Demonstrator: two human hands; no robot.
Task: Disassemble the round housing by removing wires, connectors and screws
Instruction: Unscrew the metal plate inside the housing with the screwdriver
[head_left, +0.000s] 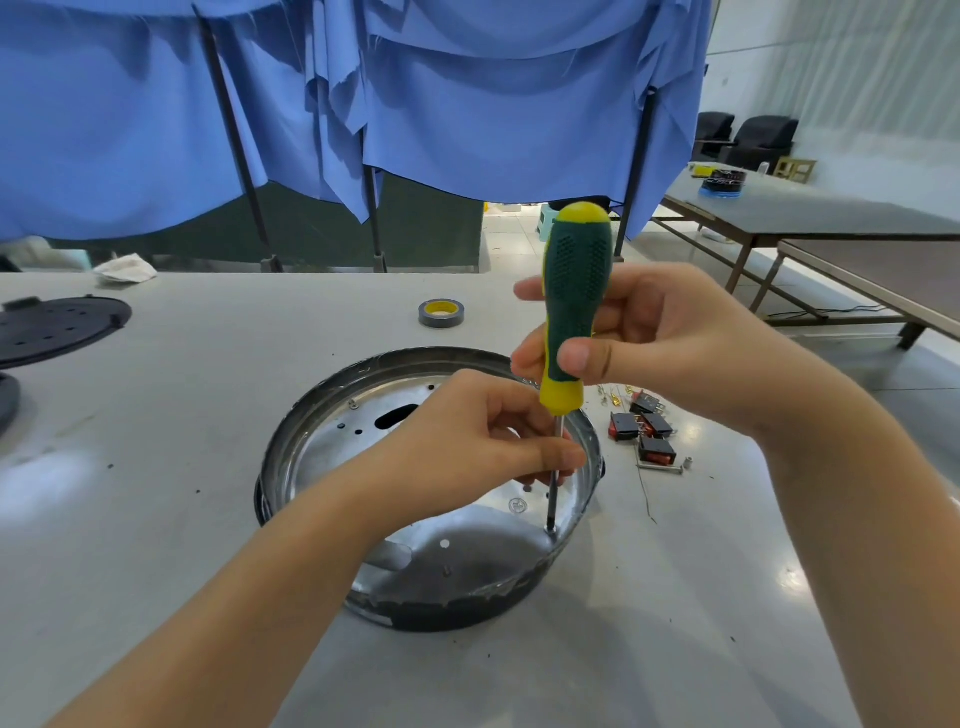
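The round housing (332, 431), a shallow metal pan with a dark taped rim, lies on the grey table in front of me. A green and yellow screwdriver (574, 291) stands upright in it, its tip on a screw (550, 529) near the pan's right wall. My right hand (654, 343) grips the handle. My left hand (467, 441) reaches over the pan and pinches the steel shaft just under the handle. Another small screw (353, 404) sits at the pan's far left.
Several black and red switches (647, 434) with loose screws and terminals lie right of the pan. A roll of tape (441, 313) sits behind it. A black perforated disc (57, 327) lies far left. Blue cloth hangs behind the table.
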